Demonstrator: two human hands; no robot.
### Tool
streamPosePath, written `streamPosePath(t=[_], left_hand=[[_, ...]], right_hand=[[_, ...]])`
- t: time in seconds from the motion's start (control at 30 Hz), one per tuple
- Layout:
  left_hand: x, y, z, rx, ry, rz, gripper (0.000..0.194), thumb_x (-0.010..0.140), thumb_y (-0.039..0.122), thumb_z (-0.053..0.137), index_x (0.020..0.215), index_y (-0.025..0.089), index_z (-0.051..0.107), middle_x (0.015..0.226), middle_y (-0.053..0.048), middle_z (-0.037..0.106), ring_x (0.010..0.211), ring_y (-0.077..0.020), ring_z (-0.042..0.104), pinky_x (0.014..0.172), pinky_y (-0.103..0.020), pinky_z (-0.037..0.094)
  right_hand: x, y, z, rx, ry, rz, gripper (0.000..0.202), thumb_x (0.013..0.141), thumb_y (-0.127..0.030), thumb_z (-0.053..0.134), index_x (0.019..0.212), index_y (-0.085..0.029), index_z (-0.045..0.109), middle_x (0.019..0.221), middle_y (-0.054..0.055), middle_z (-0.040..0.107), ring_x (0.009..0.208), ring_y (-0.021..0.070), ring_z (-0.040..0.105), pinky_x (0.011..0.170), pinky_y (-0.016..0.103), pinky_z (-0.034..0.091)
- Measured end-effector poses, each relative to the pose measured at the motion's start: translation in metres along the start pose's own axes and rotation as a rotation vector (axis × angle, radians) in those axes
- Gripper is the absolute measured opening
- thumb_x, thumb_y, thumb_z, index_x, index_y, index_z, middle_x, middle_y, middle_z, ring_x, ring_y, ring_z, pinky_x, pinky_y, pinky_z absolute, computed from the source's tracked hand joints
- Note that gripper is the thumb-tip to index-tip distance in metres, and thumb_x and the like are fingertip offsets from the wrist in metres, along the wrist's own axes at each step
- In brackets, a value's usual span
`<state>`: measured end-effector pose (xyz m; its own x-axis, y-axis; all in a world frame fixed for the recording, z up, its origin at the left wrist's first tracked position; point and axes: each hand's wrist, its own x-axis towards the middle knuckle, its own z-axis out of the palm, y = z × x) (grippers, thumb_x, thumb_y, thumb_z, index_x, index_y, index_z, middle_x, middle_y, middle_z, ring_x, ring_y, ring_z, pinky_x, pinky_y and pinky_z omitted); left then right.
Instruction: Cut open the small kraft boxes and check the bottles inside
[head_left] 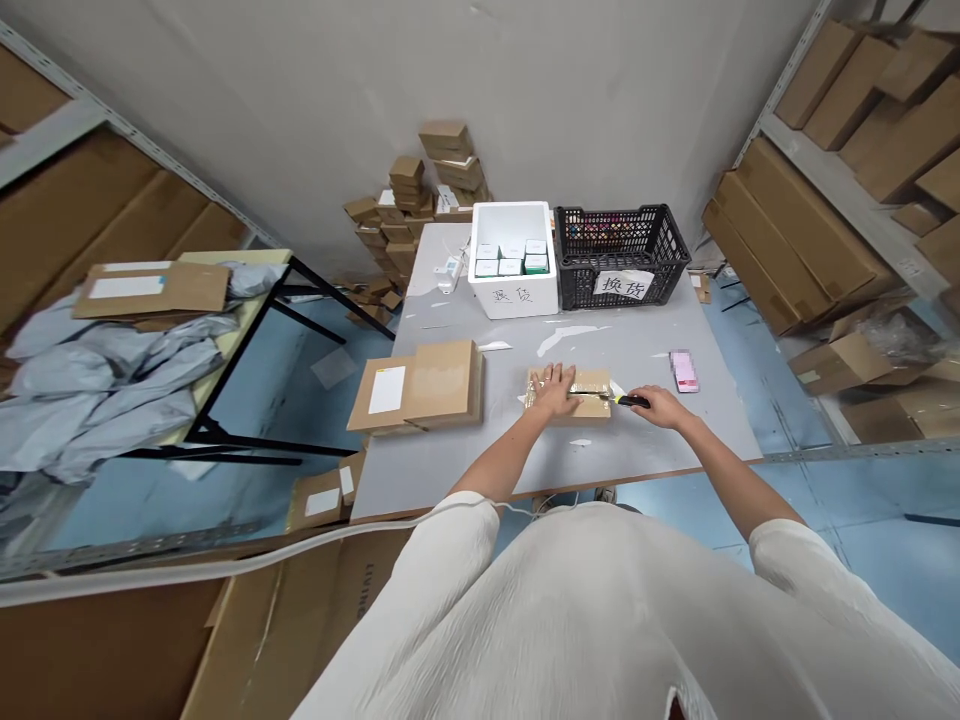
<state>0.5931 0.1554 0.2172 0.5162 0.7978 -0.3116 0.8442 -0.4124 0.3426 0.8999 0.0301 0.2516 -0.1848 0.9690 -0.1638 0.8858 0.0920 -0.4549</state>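
A small cardboard box [574, 411] with shiny tape along its top lies flat near the front of the grey table. Spread over the box's left part, my left hand [555, 388] presses down with fingers apart. My right hand [661, 408] is wrapped round the black handle of a utility knife [630, 400], just right of the box. The knife points left, and its blade end meets the taped top at the box's right side. How deep the blade sits, I cannot tell.
Behind the box stand a white foam bin [514, 300] with several small cartons and a black plastic crate [622, 262]. Stacked cardboard boxes [446, 385] lie left, a phone [683, 371] right. A white cable [300, 549] crosses low in front. Grey parcels [127, 385] cover the left side table.
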Motion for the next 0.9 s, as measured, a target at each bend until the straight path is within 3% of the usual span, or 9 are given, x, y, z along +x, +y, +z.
streamPosePath(t=[0.4,0.9], left_hand=[[0.027,0.060,0.022,-0.145,0.146,-0.129,0.072,0.098,0.053,0.061,0.165,0.031,0.045,0.175,-0.017,0.038,0.171,-0.0377,0.015,0.134,-0.073,0.005],[0.026,0.079,0.039,-0.001,0.251,-0.099,0.064,0.114,0.053,0.028,0.171,0.028,0.043,0.176,-0.017,0.042,0.171,-0.0373,0.020,0.135,-0.071,0.008]], right_hand=[[-0.001,0.046,-0.005,-0.154,0.096,0.053,0.040,0.104,-0.037,0.063,0.142,-0.026,0.072,0.126,0.012,0.077,0.117,0.0337,0.066,0.100,0.045,0.048],[-0.006,0.078,-0.018,-0.072,0.160,0.040,0.041,0.104,-0.039,0.060,0.142,-0.028,0.072,0.127,0.013,0.076,0.116,0.0370,0.063,0.101,0.049,0.049]])
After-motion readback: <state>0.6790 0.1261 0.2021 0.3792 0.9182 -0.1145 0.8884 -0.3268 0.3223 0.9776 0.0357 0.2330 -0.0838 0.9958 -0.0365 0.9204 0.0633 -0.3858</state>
